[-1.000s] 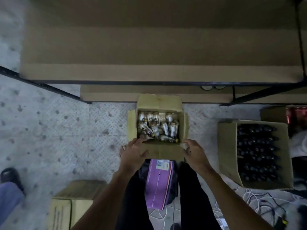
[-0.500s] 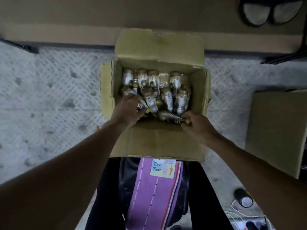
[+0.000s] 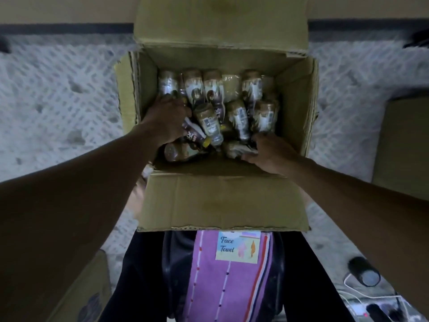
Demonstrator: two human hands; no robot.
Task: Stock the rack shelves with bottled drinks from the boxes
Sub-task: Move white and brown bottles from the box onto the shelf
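My left hand [image 3: 166, 122] is down in the open box [image 3: 222, 201], knuckles up over the bottles [image 3: 236, 96] by its left wall. Its fingers are hidden under the palm, so I cannot tell whether they grasp anything. My right hand [image 3: 271, 152] curls round a lying bottle [image 3: 234, 148] at the near right corner. The bottles are jumbled and blurred, and I cannot read their labels. The far flap runs off the top edge, covering part of the shelf [image 3: 69, 8]. Open floor [image 3: 58, 101] lies left of the box. A second box [image 3: 404, 147] stands near on the right.
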